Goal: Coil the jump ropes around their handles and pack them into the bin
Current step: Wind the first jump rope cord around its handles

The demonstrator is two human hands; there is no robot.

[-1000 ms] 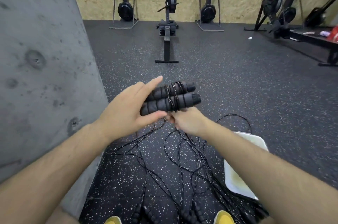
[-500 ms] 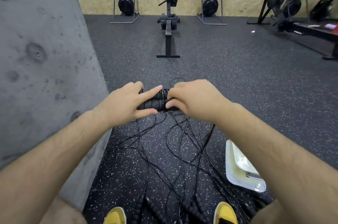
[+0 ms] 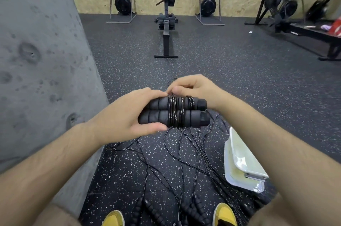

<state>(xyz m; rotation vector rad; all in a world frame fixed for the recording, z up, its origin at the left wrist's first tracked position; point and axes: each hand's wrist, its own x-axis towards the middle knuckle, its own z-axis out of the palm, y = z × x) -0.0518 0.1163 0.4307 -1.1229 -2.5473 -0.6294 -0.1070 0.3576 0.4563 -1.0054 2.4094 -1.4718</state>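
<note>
One cord [image 3: 173, 109] mid-wrap, bin [image 3: 227, 157] waiting low on your right.
Your left hand [image 3: 121, 115] clamps the paired handles [image 3: 191, 117] out over the floor [image 3: 239, 78], and your right hand [image 3: 195, 87] pinches the cord just above the few turns wound round them. The rest of it looks to trail down. More ropes [image 3: 166, 161] lie tangled below, with spare handles [image 3: 156, 211] between your shoes [image 3: 224, 214], so plenty is left. Nothing coiled shows in the bin. The concrete wall [image 3: 36, 59] crowds your left, with open floor ahead and right.
</note>
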